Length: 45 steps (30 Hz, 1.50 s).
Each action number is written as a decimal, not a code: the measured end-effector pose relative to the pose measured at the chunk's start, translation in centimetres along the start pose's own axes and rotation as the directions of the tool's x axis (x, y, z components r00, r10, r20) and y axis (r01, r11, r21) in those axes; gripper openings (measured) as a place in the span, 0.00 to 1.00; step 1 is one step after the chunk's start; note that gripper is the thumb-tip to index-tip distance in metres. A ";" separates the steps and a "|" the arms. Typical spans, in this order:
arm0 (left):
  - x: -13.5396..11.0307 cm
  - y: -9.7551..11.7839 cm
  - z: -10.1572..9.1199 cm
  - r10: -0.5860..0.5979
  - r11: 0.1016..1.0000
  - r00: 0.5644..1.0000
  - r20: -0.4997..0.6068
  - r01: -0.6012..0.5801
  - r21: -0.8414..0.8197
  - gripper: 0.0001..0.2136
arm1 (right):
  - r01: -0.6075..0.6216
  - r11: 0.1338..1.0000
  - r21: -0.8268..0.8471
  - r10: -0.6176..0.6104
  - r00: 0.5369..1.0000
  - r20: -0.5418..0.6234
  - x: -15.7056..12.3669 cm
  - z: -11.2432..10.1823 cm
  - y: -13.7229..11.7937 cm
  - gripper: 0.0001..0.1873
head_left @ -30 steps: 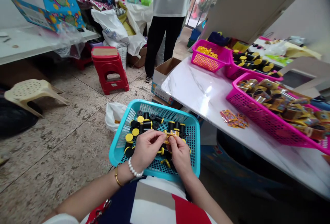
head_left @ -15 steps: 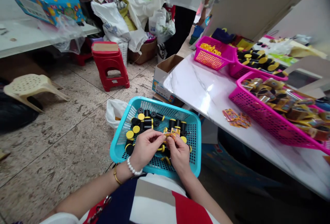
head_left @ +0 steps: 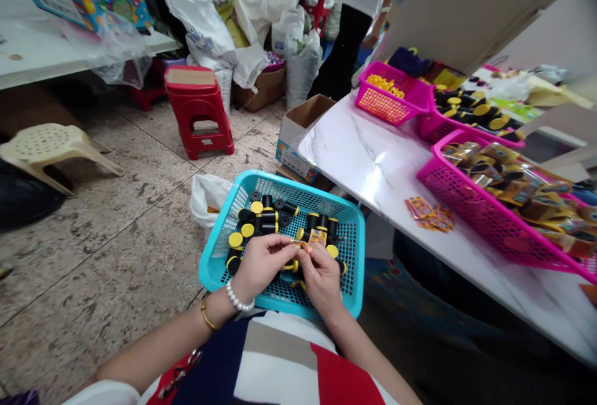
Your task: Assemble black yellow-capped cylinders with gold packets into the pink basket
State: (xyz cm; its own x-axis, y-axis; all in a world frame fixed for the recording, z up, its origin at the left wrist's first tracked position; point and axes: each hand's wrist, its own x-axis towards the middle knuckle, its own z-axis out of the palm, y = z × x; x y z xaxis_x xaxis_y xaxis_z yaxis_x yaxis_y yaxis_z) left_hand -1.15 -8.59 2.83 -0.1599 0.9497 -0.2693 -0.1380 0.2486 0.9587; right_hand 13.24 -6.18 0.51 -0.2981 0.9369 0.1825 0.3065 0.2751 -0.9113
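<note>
Both hands meet over a turquoise plastic basket (head_left: 211,254) that sits at my lap. My left hand (head_left: 263,263) pinches one end of a small orange printed card or sticker (head_left: 301,244) between thumb and fingers. My right hand (head_left: 321,273) pinches the other end, and a second orange printed piece (head_left: 318,237) sticks up from behind its fingers. Beneath them in the basket lie several black cylinders with yellow caps (head_left: 269,217), some upright and some on their sides. The fingers partly hide the pieces they hold.
At right, a white marble-patterned table (head_left: 359,150) bears a pile of orange printed pieces (head_left: 430,214) and a pink basket (head_left: 485,218) of wrapped items. Another pink basket (head_left: 392,94) holds yellow parts. A red stool (head_left: 199,112), an open carton (head_left: 303,131) and a standing person (head_left: 342,44) are ahead.
The small printed piece between my fingers has tilted flatter, and my hands have shifted slightly. The standing person in the background has moved a little to the right.
</note>
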 end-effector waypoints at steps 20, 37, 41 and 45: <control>1.5 0.1 -2.5 -0.311 0.760 0.945 0.104 0.313 -0.569 0.12 | 0.025 0.804 -0.594 0.106 0.977 0.183 9.7 -3.0 0.7 0.13; 1.7 0.4 -1.6 -0.346 0.635 0.913 0.217 0.398 -0.662 0.04 | -0.020 0.992 0.125 0.013 0.998 0.055 2.6 -2.3 -2.2 0.12; 1.9 0.4 -1.8 -0.356 0.619 0.913 0.198 0.389 -0.682 0.04 | 0.094 0.995 -0.028 -0.091 0.990 0.109 2.1 -2.5 -2.9 0.11; 1.7 0.1 -1.8 -0.345 0.634 0.914 0.214 0.396 -0.664 0.05 | 0.067 0.998 -0.015 -0.065 0.992 0.108 2.0 -2.3 -2.9 0.11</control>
State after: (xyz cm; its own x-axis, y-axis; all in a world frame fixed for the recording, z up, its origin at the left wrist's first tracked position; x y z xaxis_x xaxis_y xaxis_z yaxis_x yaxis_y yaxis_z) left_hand -3.21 -7.29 2.28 0.1112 0.8226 -0.5576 -0.8001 0.4070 0.4408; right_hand 13.81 -4.56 4.32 -0.4128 0.8885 0.2002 0.2994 0.3400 -0.8915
